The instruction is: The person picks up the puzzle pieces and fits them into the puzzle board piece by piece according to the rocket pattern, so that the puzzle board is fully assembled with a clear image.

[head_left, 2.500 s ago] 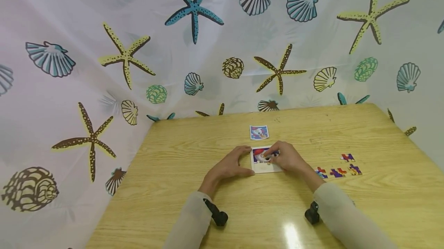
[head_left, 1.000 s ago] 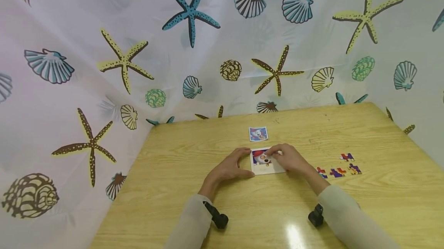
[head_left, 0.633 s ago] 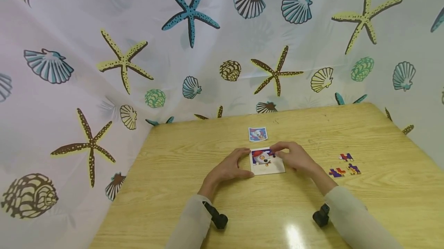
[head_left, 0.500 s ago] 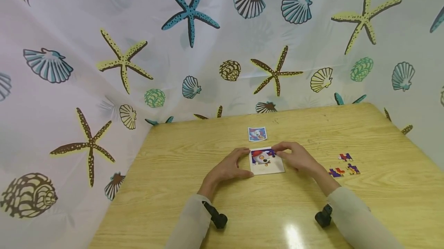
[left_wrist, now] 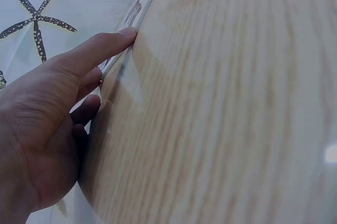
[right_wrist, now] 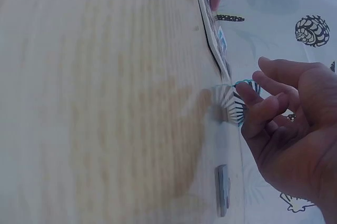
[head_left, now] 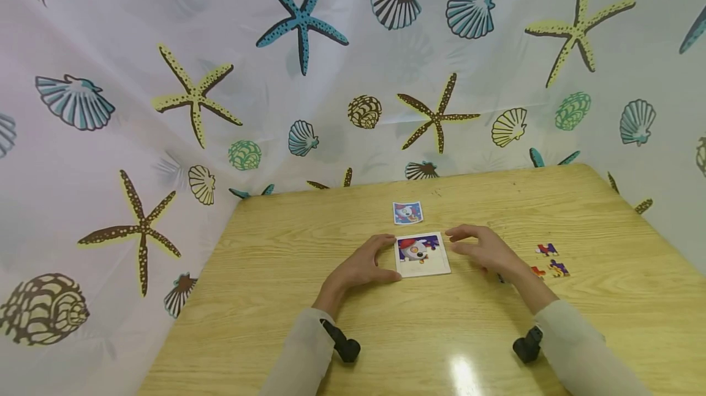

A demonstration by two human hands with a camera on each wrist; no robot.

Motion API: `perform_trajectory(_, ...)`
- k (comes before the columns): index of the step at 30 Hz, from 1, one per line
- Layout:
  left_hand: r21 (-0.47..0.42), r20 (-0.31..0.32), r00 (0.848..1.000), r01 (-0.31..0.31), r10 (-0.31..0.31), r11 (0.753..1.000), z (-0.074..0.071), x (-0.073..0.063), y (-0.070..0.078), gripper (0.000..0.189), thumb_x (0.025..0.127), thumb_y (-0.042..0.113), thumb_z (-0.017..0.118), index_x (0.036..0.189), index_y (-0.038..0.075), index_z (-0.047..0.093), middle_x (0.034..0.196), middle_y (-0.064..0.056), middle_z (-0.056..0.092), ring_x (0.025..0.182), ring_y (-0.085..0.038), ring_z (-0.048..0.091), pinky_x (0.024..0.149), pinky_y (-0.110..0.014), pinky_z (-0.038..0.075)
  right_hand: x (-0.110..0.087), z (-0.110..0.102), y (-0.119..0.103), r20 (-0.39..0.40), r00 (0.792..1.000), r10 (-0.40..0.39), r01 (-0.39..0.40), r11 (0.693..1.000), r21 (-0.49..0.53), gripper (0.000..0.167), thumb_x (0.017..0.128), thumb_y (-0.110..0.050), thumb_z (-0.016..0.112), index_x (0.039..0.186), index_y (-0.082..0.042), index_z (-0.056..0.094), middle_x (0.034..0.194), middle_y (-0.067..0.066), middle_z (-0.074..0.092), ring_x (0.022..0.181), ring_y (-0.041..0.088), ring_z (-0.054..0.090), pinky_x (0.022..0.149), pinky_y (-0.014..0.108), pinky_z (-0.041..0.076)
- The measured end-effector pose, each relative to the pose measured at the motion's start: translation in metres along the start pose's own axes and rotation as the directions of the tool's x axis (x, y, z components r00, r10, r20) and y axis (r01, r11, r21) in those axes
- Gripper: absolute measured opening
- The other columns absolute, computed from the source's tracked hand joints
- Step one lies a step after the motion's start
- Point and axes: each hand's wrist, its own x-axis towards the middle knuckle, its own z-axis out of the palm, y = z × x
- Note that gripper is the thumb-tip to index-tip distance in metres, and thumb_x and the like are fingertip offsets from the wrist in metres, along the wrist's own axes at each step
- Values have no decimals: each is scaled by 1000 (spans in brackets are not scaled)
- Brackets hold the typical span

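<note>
At 9 o'clock of the puzzle tray (head_left: 423, 270), your left hand (head_left: 363, 266) is clamped on its edge: thumb at the near corner, forefinger at the far one, hand angled toward 2 o'clock. Your right hand (head_left: 488, 250) hovers off the tray's 3 o'clock side, angled toward 10, thumb and fingers apart, loosely bent. Tray lies flat, just beside it at 9 o'clock; loose puzzle pieces (head_left: 546, 249) sit at that hand's 3 to 4 o'clock.
</note>
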Motion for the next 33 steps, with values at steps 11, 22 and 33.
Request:
perform_trajectory(11,9,2,1000,-13,13,1000,-2,0,-3,93,85,40,86,161,15,39,168,-5,31,156,-27,27,122,-50,32,-11,-13,7,-17,1000,14,-14,1000,20,47,104,-17,65,147,-2,56,145,28,55,43,9,35,41,29,42)
perform_trajectory(22,12,-4,1000,-12,12,1000,0,0,-1,93,84,40,86,161,15,39,167,-5,32,156,-27,25,124,-50,29,-22,-29,19,-30,999,30,-29,999,27,47,105,-17,63,150,-4,53,147,26,53,41,11,29,39,28,34)
perform_trajectory(33,12,-6,1000,-19,19,1000,0,0,-1,93,84,40,86,161,15,39,167,-6,32,157,-28,24,126,-51,25,-37,-51,33,-116,992,39,-36,999,24,47,103,-12,65,146,1,54,141,31,57,40,10,36,39,29,41)
